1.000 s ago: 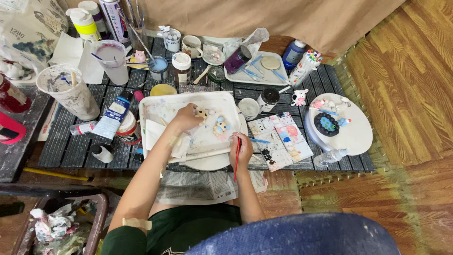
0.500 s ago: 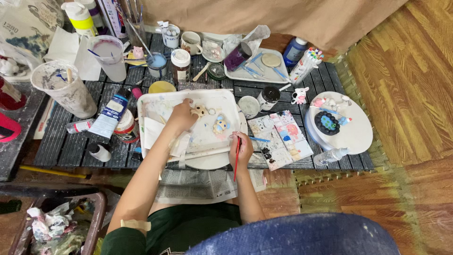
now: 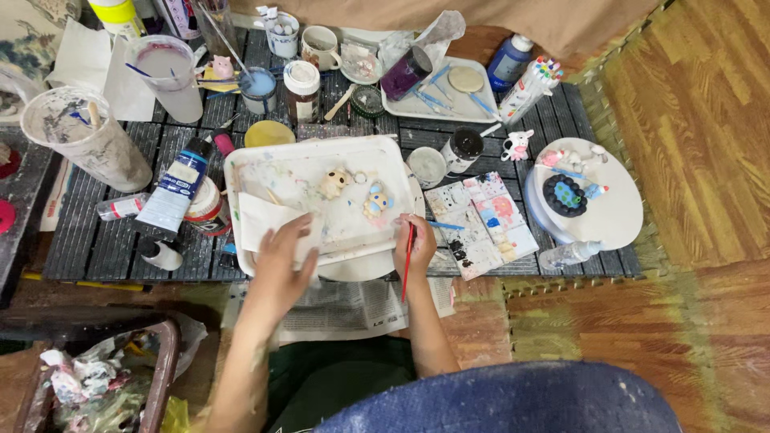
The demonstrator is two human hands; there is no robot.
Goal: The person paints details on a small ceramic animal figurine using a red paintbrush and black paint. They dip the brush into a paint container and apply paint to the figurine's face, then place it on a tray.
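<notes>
- White tray mid-table, paint-smeared; two small painted figurines inside, tan one and blue-yellow one, just apart.
- Folded white paper at tray's 7 o'clock corner, under left hand; fingers loosely spread, resting on paper.
- Right hand at tray's 5 o'clock edge, pinching thin red brush, tip pointing toward 6.
- Paint-daubed palette sheet at 3 o'clock of tray.
- Blue-white paint tube at 9 o'clock.
- Round white board w/ dark blue piece, far 3 o'clock.
</notes>
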